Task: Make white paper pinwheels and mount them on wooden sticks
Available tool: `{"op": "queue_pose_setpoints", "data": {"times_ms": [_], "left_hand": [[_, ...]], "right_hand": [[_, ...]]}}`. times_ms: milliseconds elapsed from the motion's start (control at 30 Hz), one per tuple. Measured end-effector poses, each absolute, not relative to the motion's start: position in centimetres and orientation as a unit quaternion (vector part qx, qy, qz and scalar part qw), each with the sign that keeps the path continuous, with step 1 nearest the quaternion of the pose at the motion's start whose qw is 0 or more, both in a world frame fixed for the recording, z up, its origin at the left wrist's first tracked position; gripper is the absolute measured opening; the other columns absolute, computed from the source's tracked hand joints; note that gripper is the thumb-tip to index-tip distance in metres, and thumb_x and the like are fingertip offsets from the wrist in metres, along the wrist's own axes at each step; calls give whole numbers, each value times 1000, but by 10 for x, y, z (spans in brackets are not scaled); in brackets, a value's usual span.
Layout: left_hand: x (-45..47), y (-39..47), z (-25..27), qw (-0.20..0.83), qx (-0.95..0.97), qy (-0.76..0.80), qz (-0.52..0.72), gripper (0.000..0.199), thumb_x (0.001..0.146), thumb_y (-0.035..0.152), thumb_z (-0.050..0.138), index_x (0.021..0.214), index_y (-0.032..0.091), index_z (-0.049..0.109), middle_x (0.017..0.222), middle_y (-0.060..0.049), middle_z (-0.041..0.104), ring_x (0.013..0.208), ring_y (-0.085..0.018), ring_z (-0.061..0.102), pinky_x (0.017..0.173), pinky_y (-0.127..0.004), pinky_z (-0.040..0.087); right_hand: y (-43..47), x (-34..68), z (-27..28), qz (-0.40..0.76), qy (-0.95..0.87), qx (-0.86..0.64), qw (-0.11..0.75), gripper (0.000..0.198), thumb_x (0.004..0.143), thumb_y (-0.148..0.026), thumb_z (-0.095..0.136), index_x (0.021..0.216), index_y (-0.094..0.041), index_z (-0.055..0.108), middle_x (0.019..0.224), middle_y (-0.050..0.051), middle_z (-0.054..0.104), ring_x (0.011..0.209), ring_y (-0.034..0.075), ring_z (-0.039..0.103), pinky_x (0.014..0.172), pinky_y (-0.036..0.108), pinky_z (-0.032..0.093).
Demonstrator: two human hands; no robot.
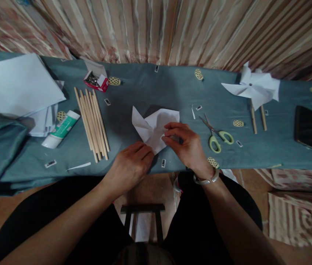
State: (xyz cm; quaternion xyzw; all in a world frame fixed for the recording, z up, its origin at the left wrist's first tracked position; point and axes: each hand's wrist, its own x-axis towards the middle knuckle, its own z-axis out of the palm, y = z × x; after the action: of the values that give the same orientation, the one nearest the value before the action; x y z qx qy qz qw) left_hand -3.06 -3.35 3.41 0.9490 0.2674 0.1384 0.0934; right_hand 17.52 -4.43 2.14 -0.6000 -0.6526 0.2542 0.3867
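A white paper pinwheel [151, 127] with folded blades lies on the cloth in front of me, with no stick visible on it. My left hand [135, 162] is closed on its near left corner, the fingertips partly hidden from view. At its right side, my right hand [185, 143] pinches a paper blade between thumb and fingers. Green-handled scissors [216, 136] lie partly open to the right of that hand. Several wooden sticks [92, 125] lie side by side to the left of the paper.
White paper sheets [20, 84] are stacked at the left, near a green and white tube [61, 129]. A red box [96, 81] of small metal pieces stands open behind the sticks. At the right are pinwheels on sticks [255, 88] and a dark phone [305, 126]. A striped curtain [156, 29] hangs behind.
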Motion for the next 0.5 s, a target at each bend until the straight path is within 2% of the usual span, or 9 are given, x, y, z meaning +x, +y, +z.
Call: {"op": "queue_pose_setpoints", "data": {"times_ms": [167, 500], "left_hand": [[-31, -34, 33, 93, 950, 266, 135, 16, 94, 13, 52, 91, 11, 67, 90, -9, 68, 87, -22, 63, 73, -34, 57], [-32, -34, 31, 96, 950, 268, 131, 17, 95, 12, 50, 93, 11, 67, 93, -9, 69, 89, -22, 63, 75, -34, 59]], "right_hand": [[-38, 166, 19, 216, -674, -608, 358, 8, 84, -17, 66, 81, -23, 70, 118, 7, 68, 113, 24, 61, 101, 45, 48], [-33, 161, 12, 206, -675, -617, 348, 10, 83, -16, 65, 79, -23, 69, 122, 7, 65, 115, 25, 59, 102, 48, 48]]}}
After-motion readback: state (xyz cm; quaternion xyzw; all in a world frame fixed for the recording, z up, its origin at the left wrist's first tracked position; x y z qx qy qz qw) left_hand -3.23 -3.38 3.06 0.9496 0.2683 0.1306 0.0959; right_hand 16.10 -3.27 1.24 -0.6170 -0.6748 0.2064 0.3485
